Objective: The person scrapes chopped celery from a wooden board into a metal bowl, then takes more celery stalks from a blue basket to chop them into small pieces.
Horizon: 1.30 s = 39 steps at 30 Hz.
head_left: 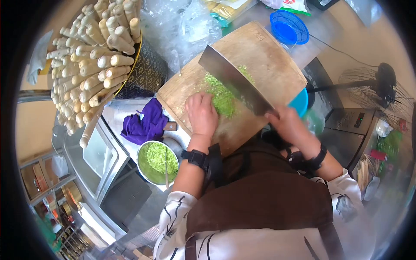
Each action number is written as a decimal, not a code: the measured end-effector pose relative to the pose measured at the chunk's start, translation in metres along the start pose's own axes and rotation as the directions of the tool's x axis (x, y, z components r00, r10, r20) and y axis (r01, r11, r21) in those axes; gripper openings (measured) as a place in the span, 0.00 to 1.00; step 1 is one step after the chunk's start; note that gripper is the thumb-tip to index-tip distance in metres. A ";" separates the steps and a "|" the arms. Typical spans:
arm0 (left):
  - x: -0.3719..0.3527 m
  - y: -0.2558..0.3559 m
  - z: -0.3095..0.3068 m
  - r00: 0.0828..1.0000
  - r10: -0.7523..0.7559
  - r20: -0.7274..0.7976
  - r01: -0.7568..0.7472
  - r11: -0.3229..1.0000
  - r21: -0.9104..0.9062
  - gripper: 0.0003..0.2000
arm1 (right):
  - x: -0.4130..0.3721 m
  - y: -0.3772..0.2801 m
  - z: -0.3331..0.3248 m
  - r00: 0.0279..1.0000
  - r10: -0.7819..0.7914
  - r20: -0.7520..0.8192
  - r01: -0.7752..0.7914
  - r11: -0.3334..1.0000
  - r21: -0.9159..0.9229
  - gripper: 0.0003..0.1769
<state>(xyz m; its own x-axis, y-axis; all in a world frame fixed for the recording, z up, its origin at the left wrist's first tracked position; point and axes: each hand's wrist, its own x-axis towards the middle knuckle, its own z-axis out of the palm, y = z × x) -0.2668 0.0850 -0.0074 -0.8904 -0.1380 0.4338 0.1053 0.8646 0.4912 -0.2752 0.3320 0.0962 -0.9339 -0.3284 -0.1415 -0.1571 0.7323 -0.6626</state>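
My right hand (288,123) is closed on the handle of a wide cleaver (236,80), whose blade slants up and left over the wooden cutting board (268,56). Chopped green vegetable (223,97) lies on the board, mostly left of the blade, with a little beyond it. My left hand (202,113) rests on the board at the left edge of the green pile, its fingers curled in; whether they hold anything is hidden. Left of my left forearm, a metal bowl (141,162) holds more chopped green pieces and a spoon.
A patterned container (145,71) packed with wooden rolling pins (93,65) stands at the left. A purple cloth (145,122) lies beside the board. Clear plastic bags (186,30) and a blue basket (289,27) are behind. A black fan (385,84) stands at the right.
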 end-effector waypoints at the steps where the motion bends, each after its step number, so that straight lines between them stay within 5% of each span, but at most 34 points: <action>1: 0.004 -0.001 0.004 0.999 0.012 0.038 -0.013 0.999 0.030 0.08 | -0.001 0.004 0.001 1.000 -0.007 -0.010 0.007 1.000 0.010 0.12; 13: 0.040 -0.001 0.030 0.953 -0.100 0.284 0.011 0.954 0.299 0.05 | -0.013 0.020 0.005 0.991 0.120 0.064 -0.124 0.991 0.048 0.14; 16: 0.042 -0.012 0.028 0.973 -0.102 0.207 0.092 0.994 0.059 0.05 | -0.011 0.026 0.006 0.992 0.112 0.061 -0.115 0.992 0.057 0.15; 19: 0.037 -0.028 0.000 0.929 -0.297 0.220 0.329 0.936 -0.124 0.05 | -0.009 0.022 0.001 0.989 0.131 0.068 -0.134 0.990 0.040 0.15; 22: 0.029 -0.028 -0.031 0.888 -0.378 0.262 0.396 0.918 -0.017 0.04 | -0.008 0.019 0.002 0.992 0.112 0.063 -0.115 0.992 0.057 0.15; 23: 0.025 -0.031 -0.032 0.884 -0.373 0.282 0.390 0.921 -0.006 0.05 | -0.006 0.018 0.003 0.994 0.092 0.057 -0.096 0.993 0.069 0.15; 26: 0.016 -0.040 -0.027 0.956 -0.078 0.284 0.061 0.996 0.071 0.05 | -0.003 0.013 0.001 0.983 0.129 0.127 -0.136 0.990 0.046 0.15; 39: 0.004 -0.026 -0.026 0.965 -0.023 0.262 -0.026 0.983 0.181 0.05 | -0.005 0.017 0.007 0.988 0.083 0.133 -0.086 0.996 0.016 0.16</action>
<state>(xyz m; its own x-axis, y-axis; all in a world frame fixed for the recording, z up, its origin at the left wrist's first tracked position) -0.2622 0.0498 0.0013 -0.9775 -0.0265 0.2091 0.0461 0.9411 0.3349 -0.2706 0.3417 0.0803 -0.8925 -0.3428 -0.2930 -0.0706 0.7480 -0.6599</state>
